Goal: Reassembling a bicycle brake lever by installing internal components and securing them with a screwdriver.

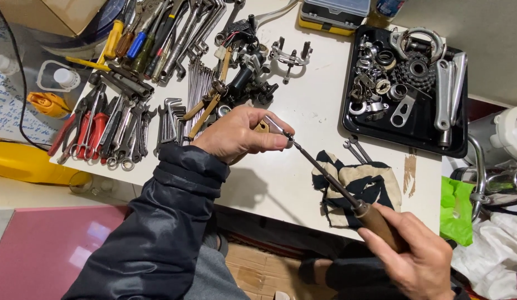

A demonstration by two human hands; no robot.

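Fingers [269,136] of the left hand [236,136] pinch a small shiny metal part [275,125] over the white desk [303,111], while the right hand [417,255] at five o'clock grips a long wooden-handled screwdriver [375,219], its tip already touching that part, so the turning looks unfinished.

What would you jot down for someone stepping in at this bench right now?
Left hand: grip closed on a small metal part.
Right hand: grip closed on the wooden handle of a screwdriver, tip set against that part.
Both are held above the white table, near a black-and-cream rag.
Black tray of bike parts sits beyond; wrenches lie left.
Done: tool on part. Whether the screw is loose cannot be seen.
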